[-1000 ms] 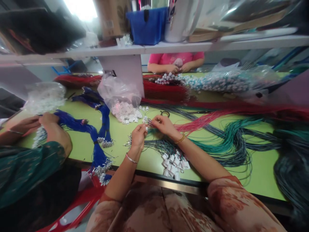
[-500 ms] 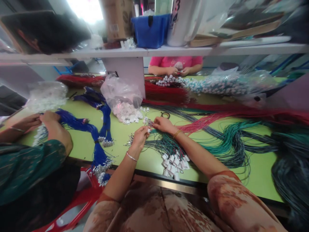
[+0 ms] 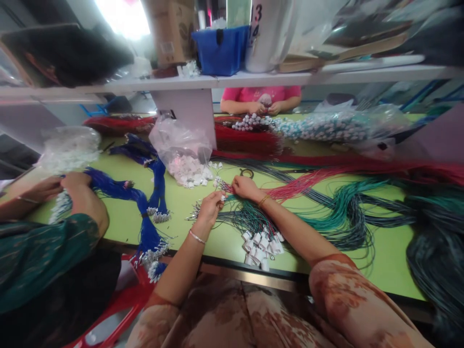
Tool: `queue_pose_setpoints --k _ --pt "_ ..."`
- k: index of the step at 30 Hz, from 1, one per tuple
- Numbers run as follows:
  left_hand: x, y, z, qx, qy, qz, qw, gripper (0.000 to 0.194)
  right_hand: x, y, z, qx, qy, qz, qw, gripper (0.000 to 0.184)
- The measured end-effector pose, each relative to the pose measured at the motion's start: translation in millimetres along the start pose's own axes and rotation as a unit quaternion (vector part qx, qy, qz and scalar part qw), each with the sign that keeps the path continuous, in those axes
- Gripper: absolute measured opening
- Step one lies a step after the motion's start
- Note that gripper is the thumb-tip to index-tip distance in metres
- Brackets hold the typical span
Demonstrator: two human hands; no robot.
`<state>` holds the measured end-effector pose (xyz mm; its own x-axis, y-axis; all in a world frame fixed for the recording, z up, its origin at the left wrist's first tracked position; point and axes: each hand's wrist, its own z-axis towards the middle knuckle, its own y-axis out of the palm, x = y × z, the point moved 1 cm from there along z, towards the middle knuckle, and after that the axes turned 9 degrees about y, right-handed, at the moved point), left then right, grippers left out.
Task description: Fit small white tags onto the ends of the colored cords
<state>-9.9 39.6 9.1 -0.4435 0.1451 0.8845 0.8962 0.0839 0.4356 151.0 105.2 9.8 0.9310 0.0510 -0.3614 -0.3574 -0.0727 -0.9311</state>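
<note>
My left hand is closed, pinching a small white plastic connector between thumb and fingertips. Just beyond it, my right hand is closed at the metal-tipped ends of the red wires; how many its fingers grip is hidden. The red wires run off to the right under that hand. Below my hands lies a bundle of dark and green wires, its bare metal terminals pointing left. White connector housings on wire ends are heaped near the table's front edge.
A plastic bag of white connectors spills onto the green table. Black-handled scissors lie behind my right hand. Blue wire bundles are at left, beside a co-worker's hands. Another person sits opposite, beneath a shelf.
My hands have drawn apart: the right has shifted slightly right and down over the red wire ends, while the left stays close by with the white connector.
</note>
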Motion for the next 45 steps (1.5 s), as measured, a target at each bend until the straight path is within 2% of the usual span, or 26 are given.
queue_pose_setpoints --k 3,6,9,16,19,23,27,30,37,40,45 --pt "0.1 0.6 0.0 0.002 0.004 -0.005 1.000 0.029 1.0 -0.4 0.3 0.014 -0.014 0.034 0.999 0.021" --pt "-1.6 0.7 0.9 -0.006 0.008 -0.008 1.000 0.030 -0.2 3.1 4.6 0.001 -0.047 0.055 0.997 0.016" --pt "-3.8 -1.6 2.3 -0.006 0.005 -0.002 1.000 0.031 -0.6 8.0 9.9 -0.004 -0.044 0.086 0.995 0.014" --pt "-1.0 -3.1 2.2 0.003 0.010 -0.010 1.000 0.028 5.7 5.9 8.7 0.051 -0.043 0.179 0.982 0.019" --pt "-0.9 -0.8 0.8 -0.004 0.008 -0.006 1.000 0.028 6.4 3.9 6.9 0.033 -0.058 0.152 0.986 0.018" --pt "-1.9 -2.2 1.8 -0.001 0.008 -0.002 1.000 0.028 6.8 6.5 7.6 -0.011 -0.045 0.082 0.996 0.015" --pt "-0.8 -4.2 3.1 0.004 0.012 -0.007 1.000 0.026 12.4 6.4 6.2 0.005 -0.041 0.123 0.992 0.016" --pt "0.3 -2.3 2.2 0.006 0.015 -0.011 1.000 0.022 17.8 1.6 -0.5 0.019 -0.039 0.184 0.982 0.018" --pt "-6.1 4.6 1.5 -0.007 0.035 -0.044 0.998 0.020 13.1 -11.4 -32.9 -0.006 -0.125 0.339 0.933 0.024" --pt "-11.0 6.3 2.2 -0.016 0.030 -0.047 0.998 0.020 9.0 -13.7 -46.8 0.004 -0.148 0.331 0.932 0.021" --pt "-14.5 7.7 2.8 -0.030 0.026 -0.037 0.999 0.024 4.2 -18.0 -58.8 -0.005 -0.176 0.252 0.952 0.015"
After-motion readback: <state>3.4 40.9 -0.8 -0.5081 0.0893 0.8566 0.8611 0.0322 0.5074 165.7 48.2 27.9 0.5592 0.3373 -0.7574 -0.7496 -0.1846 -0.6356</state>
